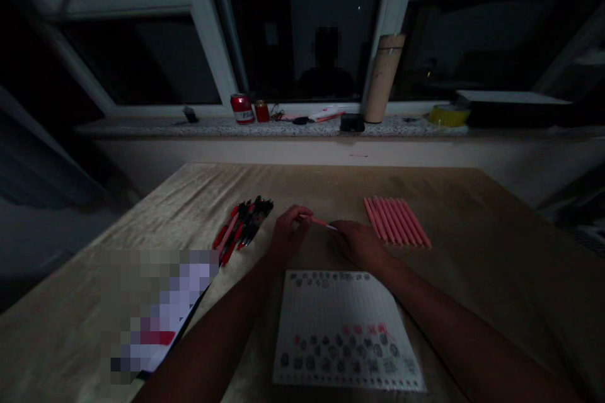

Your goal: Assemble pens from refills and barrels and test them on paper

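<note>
Between my hands, over the middle of the table, is a slim pink pen point(317, 221) with a whitish right end. My left hand point(289, 230) pinches its pink left end. The fingers of my right hand point(357, 244) are closed around the whitish end, which they partly hide. Just beyond my right hand, several pink pens point(397, 221) lie side by side in a neat row. To the left of my left hand is a loose pile of black and red pens point(243, 227). A lined notepad point(338, 312) with dark and red scribbled marks lies below both hands.
At the left, a blurred-out lit screen point(189, 289) rests on the cloth-covered table point(496, 302). Along the windowsill point(293, 129) stand a red can point(242, 109), a small red jar point(261, 111), a cardboard tube point(384, 79) and a yellow tape roll point(448, 116).
</note>
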Motion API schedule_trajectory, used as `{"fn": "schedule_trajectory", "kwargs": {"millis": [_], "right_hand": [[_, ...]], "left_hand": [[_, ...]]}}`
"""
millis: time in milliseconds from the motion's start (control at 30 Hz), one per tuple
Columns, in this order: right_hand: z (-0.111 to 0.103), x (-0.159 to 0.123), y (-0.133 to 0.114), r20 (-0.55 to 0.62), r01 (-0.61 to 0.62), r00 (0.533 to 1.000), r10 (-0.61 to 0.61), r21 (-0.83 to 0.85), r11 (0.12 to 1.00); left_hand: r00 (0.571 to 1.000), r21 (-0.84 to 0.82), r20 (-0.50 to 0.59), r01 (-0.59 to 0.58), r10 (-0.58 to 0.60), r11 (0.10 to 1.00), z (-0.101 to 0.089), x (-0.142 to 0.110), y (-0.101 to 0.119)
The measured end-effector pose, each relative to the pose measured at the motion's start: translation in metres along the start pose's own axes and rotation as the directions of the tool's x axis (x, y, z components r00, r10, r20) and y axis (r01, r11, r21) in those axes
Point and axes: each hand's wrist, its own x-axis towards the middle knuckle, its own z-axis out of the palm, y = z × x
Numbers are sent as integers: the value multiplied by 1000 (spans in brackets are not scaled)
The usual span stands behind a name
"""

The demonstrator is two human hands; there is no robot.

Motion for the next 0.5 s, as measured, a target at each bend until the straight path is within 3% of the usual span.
{"fn": "schedule_trajectory", "kwargs": {"millis": [233,500], "right_hand": [[2,0,0,-27,12,1000,-11,28,1000],[4,-2,1,-110,112,989,-95,163,980]], "left_hand": [[999,4,35,-7,6,1000,3,-2,0],[998,-16,63,-11,12,1000,7,-1,3]]}}
